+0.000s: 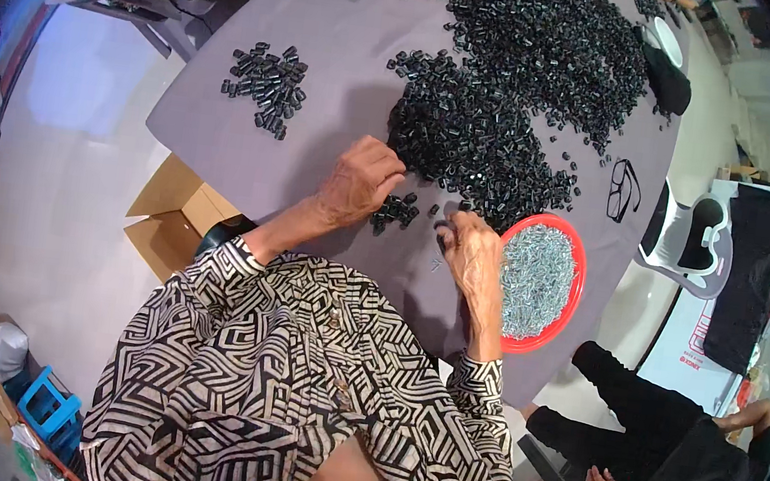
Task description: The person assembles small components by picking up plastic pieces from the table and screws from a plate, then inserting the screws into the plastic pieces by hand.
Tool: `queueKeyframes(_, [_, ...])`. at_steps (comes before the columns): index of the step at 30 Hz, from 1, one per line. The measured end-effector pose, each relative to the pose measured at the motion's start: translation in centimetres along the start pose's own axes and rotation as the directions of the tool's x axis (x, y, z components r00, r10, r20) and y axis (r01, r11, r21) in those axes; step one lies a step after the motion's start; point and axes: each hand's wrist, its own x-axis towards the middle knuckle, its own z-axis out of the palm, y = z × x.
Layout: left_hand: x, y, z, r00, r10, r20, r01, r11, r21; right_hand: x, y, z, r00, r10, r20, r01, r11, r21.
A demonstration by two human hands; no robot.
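Above the near part of the bench, the left hand curls, fingers drawn together; whether it grips anything cannot be told. The right hand holds thumb and fingers narrowly spaced, with dark pieces at the tips, their hold uncertain. A small cluster of black pieces lies between the hands, nearer the left; individual long axes are too small to read. Just right of the right hand, the red bowl of metal pins appears oval, elongated fore and aft. Beyond both spreads the large black heap.
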Motion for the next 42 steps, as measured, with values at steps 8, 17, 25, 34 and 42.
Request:
queueKeyframes(8, [0.3, -1.0, -1.1, 0.997, -0.074, -0.015, 0.074, 0.997, -0.002, 0.1, 0.4, 0.0, 1.000, 0.016, 0.002, -0.016, 0.998, -0.058])
queueKeyframes(17, [0.0, 1.8, 1.0, 0.983, -0.069, 0.172, 0.054, 0.994, 0.090, 0.8, 0.3, -0.5, 0.999, 0.038, -0.023, -0.032, 0.972, 0.234])
queueKeyframes(25, [0.2, 2.3, 2.4, 0.973, -0.013, 0.232, -0.034, 0.980, 0.197, 1.0, 0.4, -0.2, 0.999, 0.003, -0.042, 0.002, 0.993, 0.115])
queueKeyframes(34, [0.5, 1.1, 1.7, 0.991, -0.021, 0.131, -0.006, 0.979, 0.202, 2.1, 1.1, -0.5, 0.999, -0.003, 0.038, -0.001, 0.996, 0.089])
queueKeyframes(42, [0.8, 1.5, 3.1, 0.992, 0.044, 0.120, -0.060, 0.988, 0.139, 2.0, 1.2, -1.3, 0.992, 0.119, 0.045, -0.124, 0.982, 0.141])
